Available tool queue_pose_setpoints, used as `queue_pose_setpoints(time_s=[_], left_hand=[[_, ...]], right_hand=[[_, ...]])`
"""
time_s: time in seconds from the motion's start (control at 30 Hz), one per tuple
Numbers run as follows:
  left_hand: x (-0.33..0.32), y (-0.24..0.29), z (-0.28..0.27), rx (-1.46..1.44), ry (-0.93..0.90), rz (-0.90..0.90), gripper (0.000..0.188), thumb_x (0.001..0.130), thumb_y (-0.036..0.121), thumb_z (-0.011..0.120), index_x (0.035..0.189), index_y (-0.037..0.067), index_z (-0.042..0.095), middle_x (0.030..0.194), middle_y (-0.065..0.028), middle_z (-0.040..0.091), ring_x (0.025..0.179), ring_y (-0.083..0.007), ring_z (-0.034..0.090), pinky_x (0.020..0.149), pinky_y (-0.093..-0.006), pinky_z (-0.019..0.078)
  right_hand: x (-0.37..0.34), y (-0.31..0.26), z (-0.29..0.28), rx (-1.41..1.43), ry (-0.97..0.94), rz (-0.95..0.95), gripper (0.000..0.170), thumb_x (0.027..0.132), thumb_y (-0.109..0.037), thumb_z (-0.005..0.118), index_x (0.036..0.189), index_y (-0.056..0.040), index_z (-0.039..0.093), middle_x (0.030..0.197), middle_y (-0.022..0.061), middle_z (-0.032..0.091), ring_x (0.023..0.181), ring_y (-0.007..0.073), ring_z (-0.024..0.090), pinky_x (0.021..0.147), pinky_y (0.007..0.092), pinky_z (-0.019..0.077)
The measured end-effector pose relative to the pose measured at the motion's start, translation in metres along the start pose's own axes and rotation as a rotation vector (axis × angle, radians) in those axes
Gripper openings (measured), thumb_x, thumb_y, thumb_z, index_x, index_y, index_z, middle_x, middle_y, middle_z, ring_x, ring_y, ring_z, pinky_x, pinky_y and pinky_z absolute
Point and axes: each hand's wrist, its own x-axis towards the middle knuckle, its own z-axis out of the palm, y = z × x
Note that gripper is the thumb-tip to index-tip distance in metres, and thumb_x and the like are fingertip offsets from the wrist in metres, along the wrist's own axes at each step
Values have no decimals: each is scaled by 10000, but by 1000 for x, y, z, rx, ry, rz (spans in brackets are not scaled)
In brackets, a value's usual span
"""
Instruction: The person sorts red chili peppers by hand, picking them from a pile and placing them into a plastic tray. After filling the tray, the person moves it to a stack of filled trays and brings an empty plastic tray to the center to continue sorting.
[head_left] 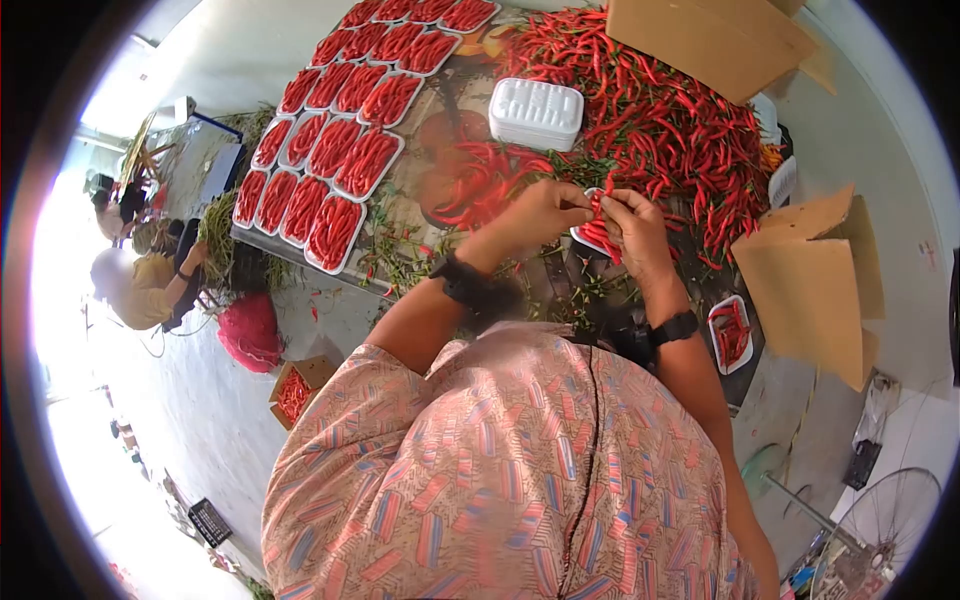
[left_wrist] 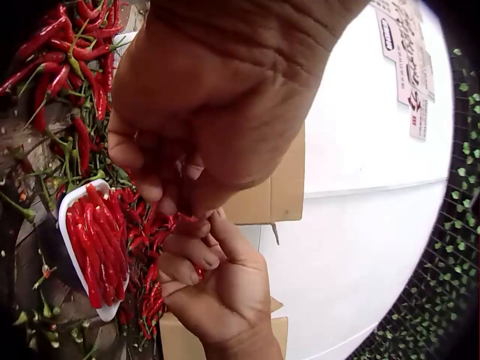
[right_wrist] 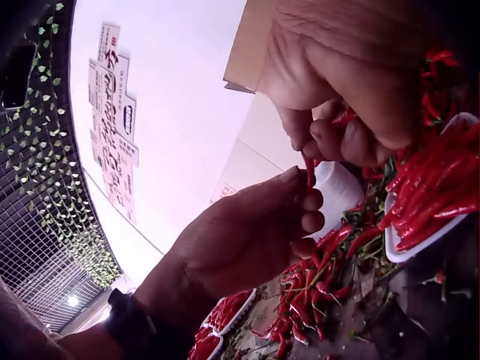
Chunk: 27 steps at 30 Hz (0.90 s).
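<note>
Apparently, left hand point(head_left: 541, 213) and right hand point(head_left: 637, 232) pinch red pepper point(right_wrist: 310, 172) near white tray point(left_wrist: 109, 310); light fingertip grip should avoid bruising, laying it lengthwise would suit tray's contents.

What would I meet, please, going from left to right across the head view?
Person in a tan top → pink sack → left hand → right hand → small pepper tray → spoked wheel.

White wall point(left_wrist: 345, 247), grey floor point(head_left: 215, 400), bright light point(head_left: 65, 300)
</note>
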Motion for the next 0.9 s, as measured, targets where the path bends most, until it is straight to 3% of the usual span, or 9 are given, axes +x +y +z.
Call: queue_pose_setpoints(time_s=[0.1,0.2,0.33,0.4,0.43,0.5,0.57,0.63,0.9], left_hand=[[-11,2,-1,47,52,-46,142,811,149,669,854,14,670,717,-86,651,658,-159,610,610,-318,469],[-26,-11,-17,283,158,-67,150,798,202,634,842,65,677,774,-123,662,719,-293,643,660,-382,496],[-33,-30,-61,401,335,-146,150,797,196,612,863,80,680,782,-125,667,737,-287,653,684,-384,505],[-28,-33,-82,376,378,-322,197,819,222,621,937,80,691,828,-105,680,765,-224,662,700,-345,515],[-25,-37,-88,378,378,-322,197,819,222,621,937,80,691,828,-105,680,765,-224,662,700,-345,515],[-22,-46,-95,649,465,-258,208,795,219,624,933,79,691,818,-126,681,797,-275,666,717,-376,515],[-22,-53,-95,661,465,-275,228,774,228,630,941,85,691,853,-130,680,817,-306,658,742,-398,510],[-26,-55,-90,719,315,-301,224,768,212,632,954,98,683,923,-124,659,852,-314,643,750,-407,505],[-47,-42,-79,753,362,-203,165,775,156,610,922,93,651,987,-132,601,890,-344,605,758,-430,489]], right_hand=[[-6,-3,10,25,106,0,118,860,-109,617,933,-16,611,688,-31,542,540,20,441,450,184,306],[-5,-1,-9,120,104,-17,70,867,-106,587,890,-40,587,660,-17,526,516,50,421,446,200,283],[-6,4,-33,287,99,20,105,888,-147,518,873,-56,568,717,51,558,556,123,461,473,246,307],[-8,3,-33,358,89,57,119,890,-160,508,867,-59,566,729,54,560,578,131,468,487,250,315],[-10,2,-32,428,79,92,134,893,-174,498,861,-62,565,740,57,562,599,138,476,501,254,324],[-13,-2,-30,430,45,98,173,909,-210,494,852,-63,565,731,53,559,616,143,480,512,257,329],[-12,-3,-31,436,13,103,212,925,-246,491,844,-64,564,722,50,556,634,148,485,523,260,335],[-14,-2,-38,425,-19,158,277,947,-313,502,822,-72,561,696,42,541,607,141,479,495,248,326],[-9,10,-40,343,11,231,297,957,-337,502,802,-86,541,659,22,506,558,120,464,441,223,302]])
